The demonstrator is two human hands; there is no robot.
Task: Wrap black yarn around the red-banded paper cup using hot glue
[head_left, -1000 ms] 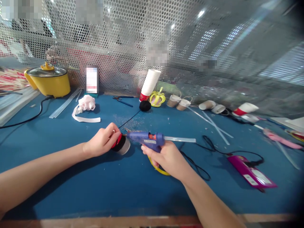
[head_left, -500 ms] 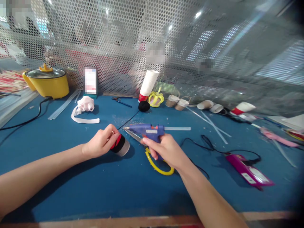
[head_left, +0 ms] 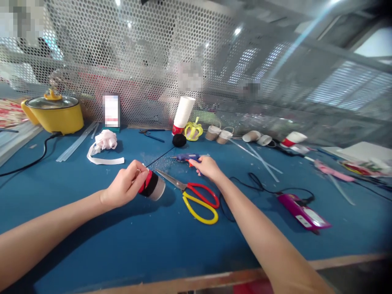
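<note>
Left hand (head_left: 124, 188) grips paper cup (head_left: 152, 187) wrapped red-black, tipped sideways; right hand (head_left: 206, 166) closed around blue glue gun (head_left: 187, 157) at 1 o'clock; scissors (head_left: 196, 196) between.

Count of items on the blue table (head_left: 92, 245): one blue glue gun (head_left: 187, 157). One pair of scissors (head_left: 196, 195) with one red and one yellow handle. One small cup wrapped in red and black (head_left: 150, 185). One yellow cooking pot (head_left: 53, 114) with lid. One stack of white paper cups (head_left: 183, 114). One black ball of yarn (head_left: 179, 140). One yellow crown-shaped piece (head_left: 193, 131). Two small upright cup baskets with handles (head_left: 218, 134). Three cups lying on their sides (head_left: 269, 139). One bundle of white ribbon (head_left: 103, 145). One magenta power strip (head_left: 301, 211). Loose clear glue sticks (head_left: 76, 141) in several places; exact number cannot be told. Two hands in view.
</note>
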